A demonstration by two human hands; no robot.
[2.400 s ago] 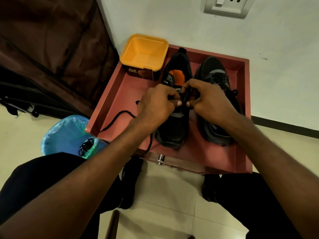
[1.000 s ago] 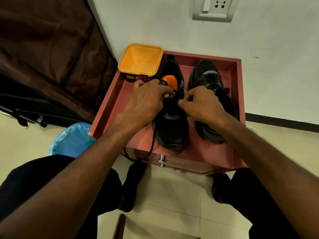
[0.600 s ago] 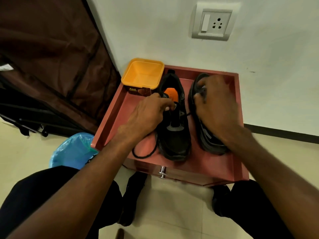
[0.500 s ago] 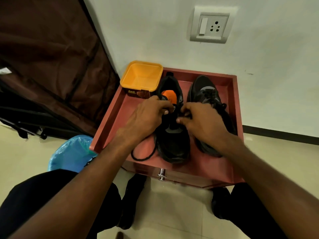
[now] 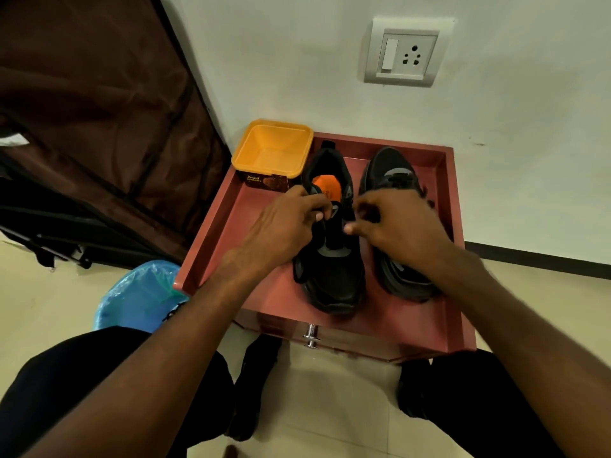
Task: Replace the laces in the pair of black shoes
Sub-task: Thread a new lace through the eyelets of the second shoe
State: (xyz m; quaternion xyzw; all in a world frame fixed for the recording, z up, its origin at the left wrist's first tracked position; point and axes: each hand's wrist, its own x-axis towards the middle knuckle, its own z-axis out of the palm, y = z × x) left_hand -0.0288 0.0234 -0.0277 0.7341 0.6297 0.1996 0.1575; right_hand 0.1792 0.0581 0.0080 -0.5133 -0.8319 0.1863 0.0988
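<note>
Seen from the head-worn camera, a person bent over a red tray-topped cabinet [image 5: 211, 239] that stood against a white wall [image 5: 297, 61], both hands working at the left shoe [image 5: 330, 272] of a black pair. That shoe sat near the middle of the tray, toe toward the wearer, its orange insole [image 5: 325, 186] showing in the open collar. The left hand [image 5: 284, 226] was curled at the shoe's left eyelet row, thumb and forefinger closed together on something dark; whether that was a lace could not be made out against the black upper. The right hand [image 5: 396, 223] hovered over the tongue from the other side, fingers bent and fingertips drawn close, and what it held, if anything, could not be told. The right shoe [image 5: 393, 173] stood just beside the first, partly hidden by the right wrist, with lacing visible across its top. An orange tub [image 5: 272, 150] occupied the tray's far left corner, touching the heel of the left shoe. A metal knob [image 5: 310, 335] jutted from the drawer front below. On the floor to the left lay a blue plastic bag [image 5: 139, 295], with a dark brown fabric wardrobe [image 5: 99, 110] behind it. A switch and socket plate [image 5: 405, 54] was mounted on the wall above.
</note>
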